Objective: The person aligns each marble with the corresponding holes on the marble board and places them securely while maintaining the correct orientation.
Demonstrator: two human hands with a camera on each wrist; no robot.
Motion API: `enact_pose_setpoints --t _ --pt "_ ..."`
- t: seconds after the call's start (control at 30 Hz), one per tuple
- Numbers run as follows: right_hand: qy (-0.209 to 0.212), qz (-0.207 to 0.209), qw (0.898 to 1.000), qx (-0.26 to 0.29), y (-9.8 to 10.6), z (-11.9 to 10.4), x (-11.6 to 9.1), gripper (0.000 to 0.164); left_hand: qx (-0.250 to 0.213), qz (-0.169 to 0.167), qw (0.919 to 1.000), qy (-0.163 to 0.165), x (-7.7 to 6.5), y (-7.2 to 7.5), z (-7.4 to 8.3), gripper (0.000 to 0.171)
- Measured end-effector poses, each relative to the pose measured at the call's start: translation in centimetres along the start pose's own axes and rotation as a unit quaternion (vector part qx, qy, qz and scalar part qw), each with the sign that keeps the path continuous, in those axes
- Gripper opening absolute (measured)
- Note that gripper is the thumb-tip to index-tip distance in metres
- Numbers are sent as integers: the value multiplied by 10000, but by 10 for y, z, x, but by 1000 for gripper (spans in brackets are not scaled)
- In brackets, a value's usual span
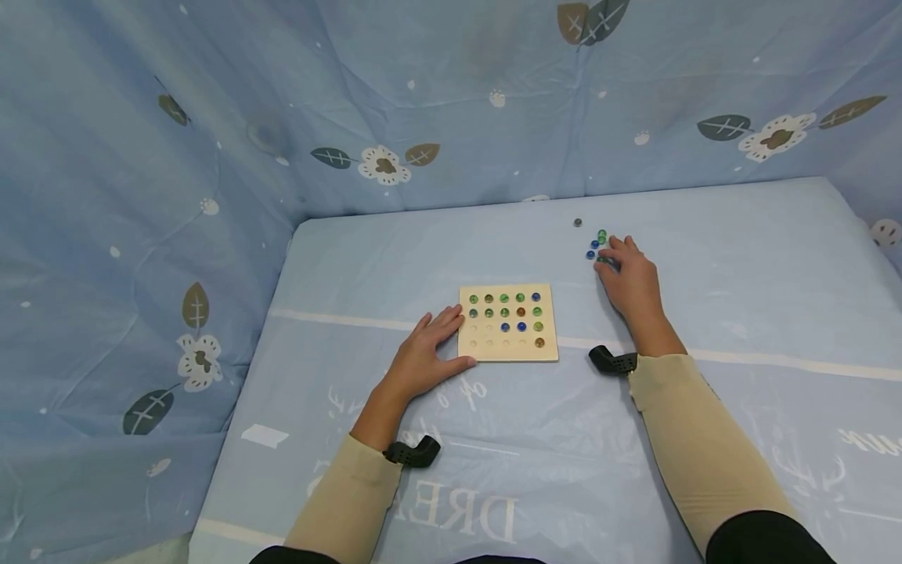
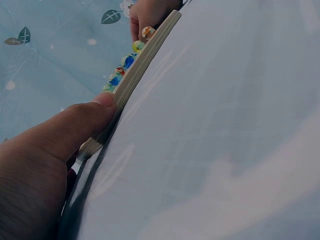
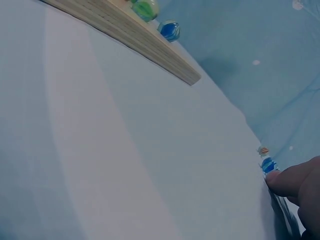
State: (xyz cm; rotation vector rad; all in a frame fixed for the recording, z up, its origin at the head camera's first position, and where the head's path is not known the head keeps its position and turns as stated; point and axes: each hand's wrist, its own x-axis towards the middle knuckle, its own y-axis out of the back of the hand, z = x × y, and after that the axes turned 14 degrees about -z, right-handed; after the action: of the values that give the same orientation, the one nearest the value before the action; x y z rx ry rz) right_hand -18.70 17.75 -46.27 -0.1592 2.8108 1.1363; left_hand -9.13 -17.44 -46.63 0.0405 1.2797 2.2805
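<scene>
A pale wooden board [image 1: 509,356] with rows of round hollows lies on the table. Green, blue and amber marbles fill its two far rows and part of the nearer ones. My left hand [image 1: 426,352] rests spread along the board's left side, thumb [image 2: 105,102] against its near edge. Off to the right, my right hand [image 1: 632,278] bends over a loose group of marbles and pinches a dark green marble [image 1: 602,259] between thumb and fingertips. Close beside these fingertips lie blue marbles [image 1: 590,254] and green marbles [image 1: 602,234].
One dark marble [image 1: 578,222] lies apart near the table's far edge. A pale blue cloth [image 1: 775,266] with printed lettering covers the table. Patterned blue fabric [image 1: 451,94] hangs behind and to the left. A white patch [image 1: 265,435] shows at the left.
</scene>
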Motion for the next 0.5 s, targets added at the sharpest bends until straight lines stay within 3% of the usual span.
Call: enact_pose_setpoints --t 0.5 --pt "-195 -125 9995 -216 0 0 2 39 0 24 10000 -31 0 0 0 85"
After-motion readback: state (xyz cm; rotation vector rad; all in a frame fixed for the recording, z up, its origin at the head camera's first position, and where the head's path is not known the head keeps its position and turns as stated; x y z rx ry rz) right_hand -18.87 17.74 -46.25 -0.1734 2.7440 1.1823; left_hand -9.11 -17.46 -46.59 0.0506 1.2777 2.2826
